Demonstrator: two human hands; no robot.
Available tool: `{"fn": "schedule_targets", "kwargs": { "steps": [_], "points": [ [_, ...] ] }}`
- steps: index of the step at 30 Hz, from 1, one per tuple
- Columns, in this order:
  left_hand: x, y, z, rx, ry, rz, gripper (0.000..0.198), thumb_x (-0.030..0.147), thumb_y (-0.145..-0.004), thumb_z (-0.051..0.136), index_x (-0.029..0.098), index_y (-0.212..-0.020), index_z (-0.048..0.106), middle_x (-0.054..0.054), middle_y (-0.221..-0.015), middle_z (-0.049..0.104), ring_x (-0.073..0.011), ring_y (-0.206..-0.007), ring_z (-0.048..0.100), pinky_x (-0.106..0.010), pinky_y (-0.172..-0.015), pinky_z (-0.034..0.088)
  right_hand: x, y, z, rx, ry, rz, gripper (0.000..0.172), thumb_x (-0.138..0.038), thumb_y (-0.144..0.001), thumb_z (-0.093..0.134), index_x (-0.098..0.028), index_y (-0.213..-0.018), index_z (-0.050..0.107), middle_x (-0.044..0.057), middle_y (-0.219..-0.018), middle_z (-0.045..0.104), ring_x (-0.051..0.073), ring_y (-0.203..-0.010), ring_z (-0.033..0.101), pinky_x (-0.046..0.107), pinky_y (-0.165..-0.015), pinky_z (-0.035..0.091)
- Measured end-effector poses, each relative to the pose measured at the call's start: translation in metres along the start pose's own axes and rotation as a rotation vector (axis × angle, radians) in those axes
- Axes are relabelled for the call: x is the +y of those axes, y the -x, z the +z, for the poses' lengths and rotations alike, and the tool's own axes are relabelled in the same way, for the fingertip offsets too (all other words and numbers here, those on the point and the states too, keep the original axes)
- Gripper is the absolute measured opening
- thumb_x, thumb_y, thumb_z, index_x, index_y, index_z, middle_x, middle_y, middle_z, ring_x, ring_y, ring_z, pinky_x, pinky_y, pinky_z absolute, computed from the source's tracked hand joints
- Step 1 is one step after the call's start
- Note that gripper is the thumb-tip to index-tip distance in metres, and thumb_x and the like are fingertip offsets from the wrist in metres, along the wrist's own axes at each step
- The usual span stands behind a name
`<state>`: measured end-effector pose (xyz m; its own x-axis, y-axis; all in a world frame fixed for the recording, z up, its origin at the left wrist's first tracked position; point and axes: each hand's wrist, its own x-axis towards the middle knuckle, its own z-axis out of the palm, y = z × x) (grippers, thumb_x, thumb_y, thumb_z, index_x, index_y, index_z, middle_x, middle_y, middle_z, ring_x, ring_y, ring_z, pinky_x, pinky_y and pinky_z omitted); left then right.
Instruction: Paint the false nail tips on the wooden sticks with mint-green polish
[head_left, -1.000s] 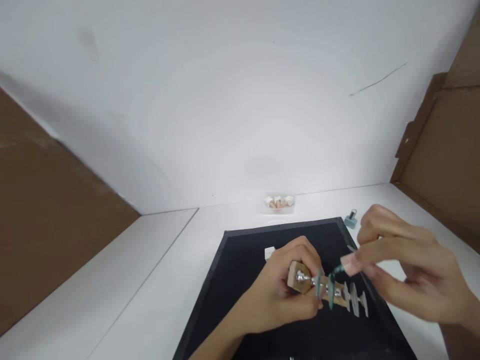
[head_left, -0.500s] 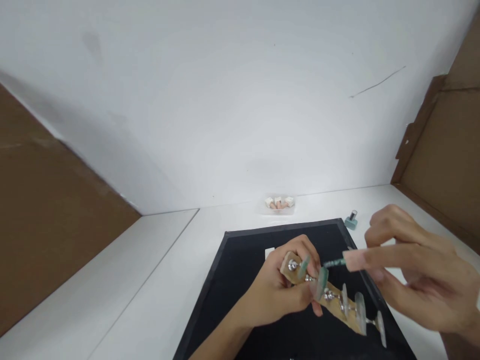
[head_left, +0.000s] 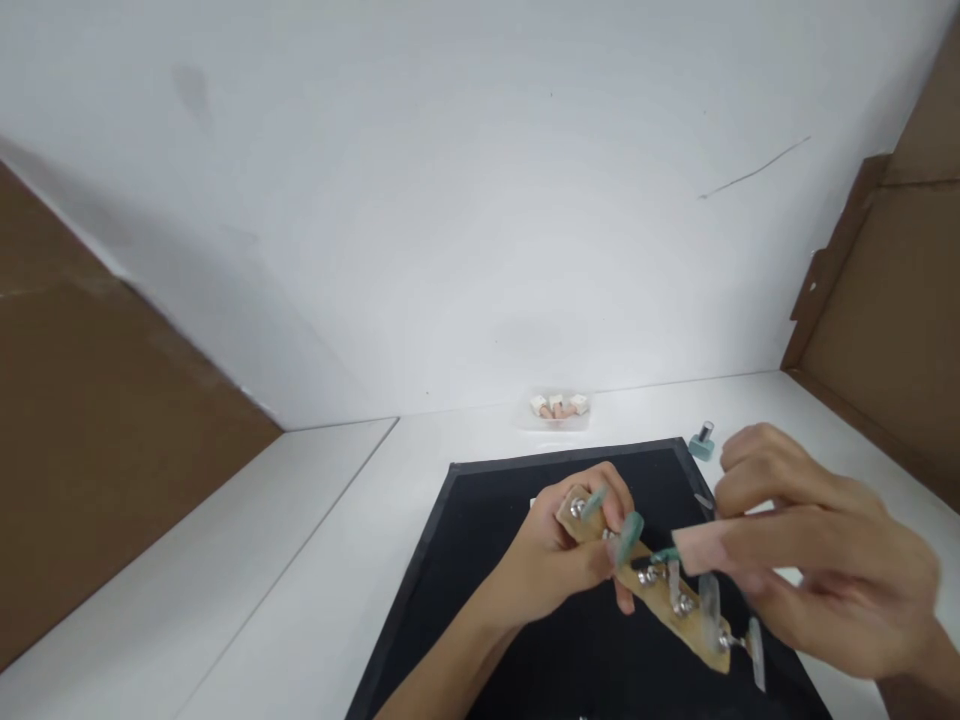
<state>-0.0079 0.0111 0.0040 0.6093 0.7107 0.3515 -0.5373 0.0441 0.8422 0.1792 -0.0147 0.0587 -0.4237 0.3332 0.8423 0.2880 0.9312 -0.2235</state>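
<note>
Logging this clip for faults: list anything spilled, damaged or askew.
Nothing is spilled or broken. The left hand holds the wooden strip of nail tips tilted above the black mat, the right hand holds a brush at it. The polish bottle stands upright. Only a thin dark line marks the wall.

We can read no text, label, brand, number or sign here: the wooden strip (head_left: 667,600) in our left hand (head_left: 551,565) shows bare wood, and any print on the small bottle (head_left: 703,440) beyond the black mat (head_left: 487,520) is too small to tell
</note>
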Motion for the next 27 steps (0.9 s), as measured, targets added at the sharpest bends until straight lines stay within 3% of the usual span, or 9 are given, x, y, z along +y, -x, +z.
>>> {"fn": "schedule_targets", "kwargs": {
  "steps": [4,7,11,14,19,22,25,27],
  "points": [
    [-0.005,-0.004,-0.005,0.058,-0.036,-0.015,0.016,0.021,-0.073,0.066,0.013,-0.071,0.052,0.002,-0.077,0.048,-0.005,-0.05,0.058,-0.015,-0.042,0.049,0.011,0.003,0.005,0.006,0.139,0.088,0.022,-0.003,-0.076,0.052,-0.021,-0.08,0.064,0.001,-0.062,0.056,0.014,-0.057,0.05,0.03,-0.054,0.041],
    [-0.01,-0.011,-0.013,0.199,-0.081,-0.037,0.02,0.023,-0.07,0.069,0.013,-0.068,0.052,0.003,-0.073,0.049,-0.0034,-0.048,0.053,-0.016,-0.044,0.048,0.027,0.01,0.006,0.106,0.275,0.213,0.017,-0.007,-0.076,0.055,-0.021,-0.079,0.063,0.002,-0.065,0.061,0.017,-0.063,0.054,0.032,-0.058,0.042],
    [-0.015,-0.021,-0.025,0.392,0.006,-0.091,0.026,0.023,-0.061,0.075,0.013,-0.069,0.052,0.002,-0.071,0.053,-0.0043,-0.052,0.05,-0.016,-0.045,0.046,0.04,0.016,0.005,0.207,0.146,0.522,0.008,-0.016,-0.08,0.057,-0.023,-0.08,0.062,0.002,-0.072,0.067,0.017,-0.067,0.059,0.03,-0.06,0.046],
    [-0.017,-0.022,-0.028,0.397,0.179,-0.183,0.027,0.023,-0.057,0.075,0.012,-0.068,0.053,0.003,-0.067,0.052,-0.0025,-0.048,0.046,-0.012,-0.04,0.041,0.041,0.018,0.004,0.321,-0.03,0.637,0.004,-0.023,-0.077,0.064,-0.024,-0.081,0.063,0.0,-0.066,0.067,0.017,-0.064,0.06,0.028,-0.057,0.047],
    [-0.018,-0.018,-0.014,0.254,0.46,-0.366,0.021,0.02,-0.059,0.07,0.012,-0.06,0.051,0.004,-0.058,0.047,0.0001,-0.041,0.038,-0.01,-0.036,0.033,0.034,0.018,0.008,0.296,-0.225,0.5,0.012,-0.023,-0.08,0.063,-0.023,-0.068,0.064,0.001,-0.074,0.065,0.016,-0.072,0.061,0.028,-0.06,0.049],
    [-0.016,-0.017,-0.006,0.179,0.536,-0.422,0.018,0.021,-0.059,0.068,0.011,-0.059,0.052,0.004,-0.056,0.047,-0.0009,-0.041,0.039,-0.011,-0.036,0.033,0.026,0.016,0.011,0.235,-0.143,0.351,0.011,-0.015,-0.081,0.06,-0.025,-0.079,0.065,0.001,-0.077,0.066,0.016,-0.071,0.06,0.031,-0.062,0.048],
    [-0.014,-0.018,-0.004,0.168,0.563,-0.453,0.017,0.02,-0.057,0.068,0.01,-0.059,0.055,0.002,-0.054,0.048,-0.0025,-0.044,0.041,-0.011,-0.037,0.033,0.021,0.012,0.013,0.167,-0.099,0.166,0.018,-0.014,-0.081,0.06,-0.025,-0.094,0.065,0.001,-0.075,0.067,0.016,-0.066,0.058,0.034,-0.062,0.046],
    [-0.013,-0.018,-0.003,0.18,0.585,-0.481,0.017,0.019,-0.055,0.069,0.009,-0.061,0.056,0.002,-0.053,0.049,-0.0036,-0.047,0.044,-0.01,-0.037,0.032,0.018,0.009,0.014,0.129,-0.095,0.133,0.017,-0.017,-0.082,0.06,-0.024,-0.097,0.064,0.0,-0.071,0.067,0.016,-0.064,0.057,0.035,-0.061,0.045]
  ]
}}
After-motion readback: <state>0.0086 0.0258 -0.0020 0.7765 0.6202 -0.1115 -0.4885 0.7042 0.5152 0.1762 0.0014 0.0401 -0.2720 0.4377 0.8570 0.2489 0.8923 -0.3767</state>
